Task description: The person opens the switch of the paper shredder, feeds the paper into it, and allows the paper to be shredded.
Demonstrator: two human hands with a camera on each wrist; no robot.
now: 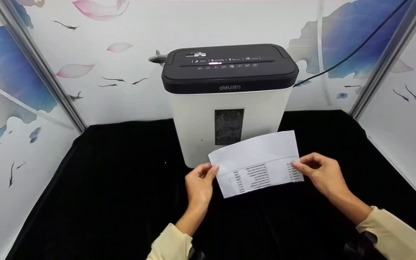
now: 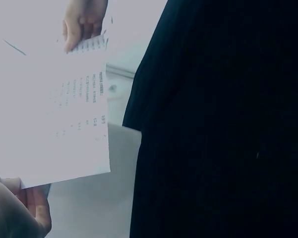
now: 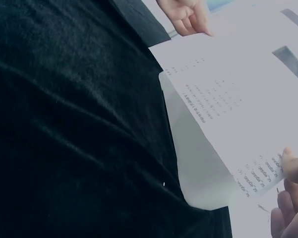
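A white sheet of paper [image 1: 256, 150] with a printed table on its lower half is stretched between both hands. My left hand [image 1: 199, 186] pinches its left edge between thumb and fingers. At the opposite edge, my right hand [image 1: 325, 175] pinches the sheet the same way. The paper bows slightly and overlaps the lower front of a paper shredder [image 1: 193, 122] in the head view. That shredder has a white body, a dark window and a black top with a long slot and a lit pinkish indicator. Both wrist views show the paper [image 2: 64, 124] held at its two ends.
Black cloth [image 1: 128, 187] covers the table under the shredder. White panels [image 1: 121, 97] with painted flowers and fish stand behind and at both sides, joined by metal posts [image 1: 38, 68]. A black cord [image 1: 352, 56] runs from the shredder's right side up to the right.
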